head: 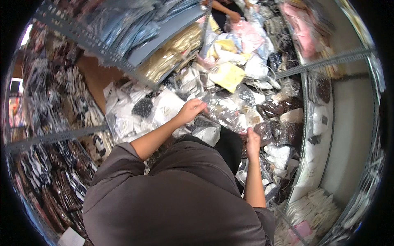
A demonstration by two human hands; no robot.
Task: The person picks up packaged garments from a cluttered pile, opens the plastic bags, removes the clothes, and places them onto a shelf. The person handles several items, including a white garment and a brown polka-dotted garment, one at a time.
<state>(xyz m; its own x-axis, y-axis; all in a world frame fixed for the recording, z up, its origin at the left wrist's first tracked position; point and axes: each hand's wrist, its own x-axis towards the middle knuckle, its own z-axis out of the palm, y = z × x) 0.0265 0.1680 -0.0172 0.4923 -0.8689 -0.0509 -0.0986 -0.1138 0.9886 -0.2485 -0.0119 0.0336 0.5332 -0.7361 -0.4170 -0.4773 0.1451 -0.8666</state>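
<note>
Stretched between my two hands is a clear plastic bag [224, 114] with dark and pale contents that I cannot make out. My left hand [191, 110] grips its upper left end, and my right hand [253, 143] pinches its lower right end. Beneath and around it lies a heap of plastic-bagged goods, apparently clothing. A white package [167, 106] is left of the bag, beside a dark dotted item [143, 107] in plastic. Beyond my hands lies a yellow packet [228, 76]. A white bagged item [207, 134] rests near my legs.
Metal shelving with a perforated upright [92, 43] rises at the left, stacked with bagged garments. A shelf rail [326, 63] crosses at the right. Another person's hand [234, 17] touches a pink bagged item [249, 35] at the top. Several brown bagged items [277, 106] lie to the right.
</note>
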